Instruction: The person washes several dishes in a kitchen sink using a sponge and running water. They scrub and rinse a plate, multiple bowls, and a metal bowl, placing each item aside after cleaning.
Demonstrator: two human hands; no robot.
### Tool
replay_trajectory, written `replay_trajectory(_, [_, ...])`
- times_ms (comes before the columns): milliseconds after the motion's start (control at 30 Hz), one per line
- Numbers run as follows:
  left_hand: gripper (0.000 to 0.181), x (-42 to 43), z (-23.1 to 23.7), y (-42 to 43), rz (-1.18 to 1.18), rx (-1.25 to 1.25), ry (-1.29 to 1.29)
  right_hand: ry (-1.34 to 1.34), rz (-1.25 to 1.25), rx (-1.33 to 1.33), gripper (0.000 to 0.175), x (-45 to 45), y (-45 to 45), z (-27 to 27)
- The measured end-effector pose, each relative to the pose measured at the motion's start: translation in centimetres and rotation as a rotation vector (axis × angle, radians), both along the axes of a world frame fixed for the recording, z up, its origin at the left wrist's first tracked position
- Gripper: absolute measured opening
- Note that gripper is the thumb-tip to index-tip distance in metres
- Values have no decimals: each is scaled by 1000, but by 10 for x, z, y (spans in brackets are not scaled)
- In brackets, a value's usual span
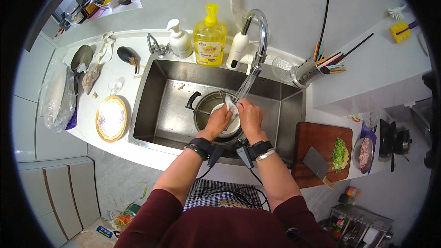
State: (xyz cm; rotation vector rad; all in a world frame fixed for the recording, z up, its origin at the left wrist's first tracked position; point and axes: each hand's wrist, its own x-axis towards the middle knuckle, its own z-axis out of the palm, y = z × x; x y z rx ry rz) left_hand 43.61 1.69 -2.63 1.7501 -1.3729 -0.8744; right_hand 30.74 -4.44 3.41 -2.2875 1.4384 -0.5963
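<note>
A white cloth [231,106] is bunched between my left hand [218,120] and my right hand [250,117], fingers closed on it from both sides. Water runs over the cloth from the chrome faucet [263,38]. Below my hands, a white bowl [234,128] sits in a metal pot [201,117] with a black handle [193,100]. The pot stands in the stainless steel sink [168,110]. My fingers and wrists hide parts of the bowl and pot.
Soap bottles [210,43] line the sink's back edge. Left on the counter are a gold-rimmed plate [111,119] and an eggplant [126,55]. To the right, a cleaver [316,162] and chopped greens [339,155] lie on a wooden cutting board [306,137], beside a bowl of meat [363,153].
</note>
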Motion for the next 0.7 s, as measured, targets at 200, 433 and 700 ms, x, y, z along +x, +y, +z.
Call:
replay_trajectory(200, [30, 15, 0, 2, -67, 13, -39, -13, -101, -94, 11, -10, -11, 5])
replay_trajectory(433, [26, 3, -3, -5, -1, -15, 151, -20, 1, -38, 7, -1, -2, -4])
replay_trajectory(700, [23, 19, -17, 15, -7, -72, 53, -312, 106, -426, 12, -49, -26, 56])
